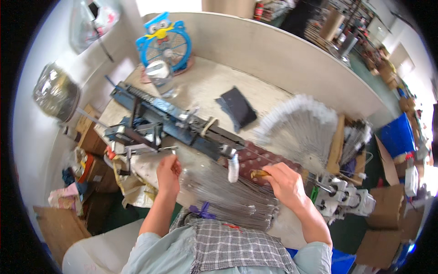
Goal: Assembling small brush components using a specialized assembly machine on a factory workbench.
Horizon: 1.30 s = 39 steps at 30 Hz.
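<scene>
My left hand [169, 172] is closed around the end of a thin wire near the blue metal machine [169, 121] on the workbench. My right hand [285, 182] pinches a small yellowish piece [258, 174] over a dark red perforated plate [258, 160]. Between my hands lies a bundle of thin grey wires [228, 196] in clear wrap. A small white bottle-like part [233, 167] stands by the machine's near end.
A fan of white-tipped wires [301, 130] is spread at the right. A dark cloth [237, 107] lies mid-bench, with a blue owl-shaped fan [164, 41] and a clear jar [159, 75] at the back. A grey metal mechanism [346, 196] sits at the right, with cardboard boxes [388, 210] beyond it.
</scene>
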Each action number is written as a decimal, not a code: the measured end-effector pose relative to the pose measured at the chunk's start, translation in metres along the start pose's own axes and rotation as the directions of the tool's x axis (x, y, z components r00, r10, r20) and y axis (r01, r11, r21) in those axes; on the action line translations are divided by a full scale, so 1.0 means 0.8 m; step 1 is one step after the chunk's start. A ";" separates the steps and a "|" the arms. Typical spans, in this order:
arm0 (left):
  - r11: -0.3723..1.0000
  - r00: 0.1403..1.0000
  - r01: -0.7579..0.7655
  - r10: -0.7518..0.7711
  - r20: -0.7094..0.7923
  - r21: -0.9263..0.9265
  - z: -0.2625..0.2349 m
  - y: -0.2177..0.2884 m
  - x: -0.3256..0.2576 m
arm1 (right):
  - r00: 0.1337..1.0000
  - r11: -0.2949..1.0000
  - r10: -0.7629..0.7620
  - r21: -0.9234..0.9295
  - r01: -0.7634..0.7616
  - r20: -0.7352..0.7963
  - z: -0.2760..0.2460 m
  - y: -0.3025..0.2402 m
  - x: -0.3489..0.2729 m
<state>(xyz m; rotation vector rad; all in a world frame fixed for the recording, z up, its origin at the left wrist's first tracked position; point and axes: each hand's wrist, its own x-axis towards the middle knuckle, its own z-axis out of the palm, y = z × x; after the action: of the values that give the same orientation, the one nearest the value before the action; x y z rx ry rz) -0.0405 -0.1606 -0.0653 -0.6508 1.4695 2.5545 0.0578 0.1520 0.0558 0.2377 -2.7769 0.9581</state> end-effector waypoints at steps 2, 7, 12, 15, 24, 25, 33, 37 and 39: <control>0.989 0.979 0.004 -0.034 0.200 0.148 0.053 -0.009 -0.053 | 0.982 0.987 -0.131 -0.107 0.117 -0.137 -0.015 0.003 0.006; 0.976 0.803 0.108 -0.197 0.562 0.188 0.185 -0.061 -0.112 | 0.973 0.992 0.120 -0.011 -0.124 -0.195 -0.033 0.026 0.004; 0.979 0.744 0.045 -0.167 0.647 0.201 0.216 -0.092 -0.110 | 0.931 0.899 0.357 0.296 -0.322 -0.072 -0.046 0.038 -0.015; 0.971 0.745 -0.022 -0.144 0.651 0.239 0.219 -0.098 -0.115 | 0.942 0.918 0.315 0.287 -0.272 -0.117 -0.050 0.051 -0.024; 0.957 0.753 -0.070 -0.135 0.644 0.282 0.233 -0.102 -0.124 | 0.974 0.937 0.219 0.290 -0.193 -0.060 -0.057 0.054 -0.036; 0.943 0.794 -0.069 -0.146 0.590 0.326 0.235 -0.096 -0.125 | 0.993 0.976 0.083 0.208 -0.065 -0.079 -0.057 0.056 -0.036; 0.988 0.899 0.089 -0.134 0.417 0.126 0.208 -0.062 -0.107 | 0.925 0.984 -0.112 -0.172 0.052 -0.362 -0.003 0.028 0.043; 0.980 0.874 0.164 -0.196 0.444 0.109 0.205 -0.057 -0.106 | 0.982 0.995 0.023 -0.093 -0.041 -0.187 0.024 0.025 0.060; 0.981 0.871 0.169 -0.194 0.450 0.096 0.200 -0.057 -0.100 | 0.986 0.996 0.089 -0.004 -0.091 -0.143 0.011 0.017 0.056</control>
<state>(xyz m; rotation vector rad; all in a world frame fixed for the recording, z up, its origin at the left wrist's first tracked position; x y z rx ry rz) -0.0026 0.0076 0.0019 -0.1441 1.2411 2.2995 0.0104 0.1531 0.0520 0.0400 -2.6804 0.9411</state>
